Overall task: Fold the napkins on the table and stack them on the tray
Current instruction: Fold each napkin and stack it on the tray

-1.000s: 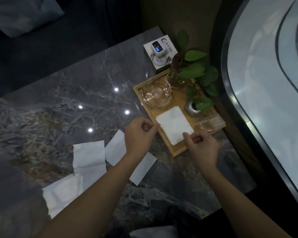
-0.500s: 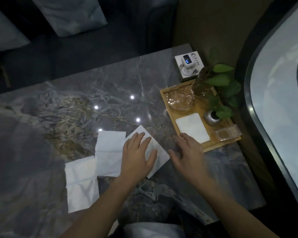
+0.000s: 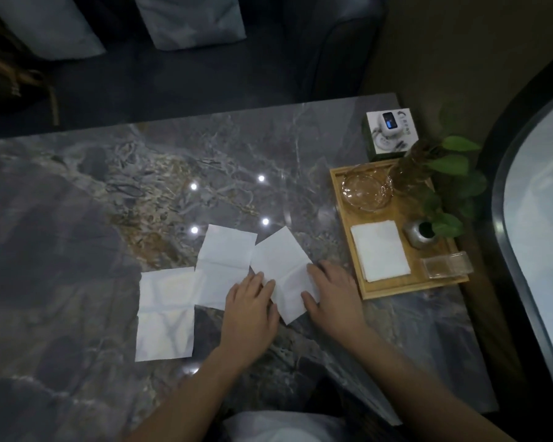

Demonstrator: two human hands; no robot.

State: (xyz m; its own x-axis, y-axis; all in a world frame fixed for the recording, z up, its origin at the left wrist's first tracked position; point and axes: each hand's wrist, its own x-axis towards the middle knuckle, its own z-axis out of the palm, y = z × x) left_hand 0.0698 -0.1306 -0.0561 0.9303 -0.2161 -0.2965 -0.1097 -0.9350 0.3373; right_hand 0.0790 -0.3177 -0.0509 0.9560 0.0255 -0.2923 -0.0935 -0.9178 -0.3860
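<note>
Three white napkins lie open on the dark marble table (image 3: 141, 193). The right napkin (image 3: 281, 266) sits tilted between my hands. My left hand (image 3: 251, 306) rests flat on its left edge and my right hand (image 3: 331, 291) rests on its right edge, fingers spread. A middle napkin (image 3: 224, 253) overlaps it on the left, and a third napkin (image 3: 166, 311) lies further left. One folded napkin (image 3: 379, 250) lies on the wooden tray (image 3: 339, 199) at the table's right side.
The tray also carries a glass bowl (image 3: 364, 189), a small silver vase (image 3: 420, 234), a brown glass vase with a green plant (image 3: 450, 164) and a clear plastic box (image 3: 446, 266). A white product box (image 3: 390, 132) stands behind the tray. Cushions (image 3: 189, 20) lie beyond the table.
My hands left the folded napkin on the tray and moved left to the nearest open napkin. They now press on its two side edges. The view has shifted left.
</note>
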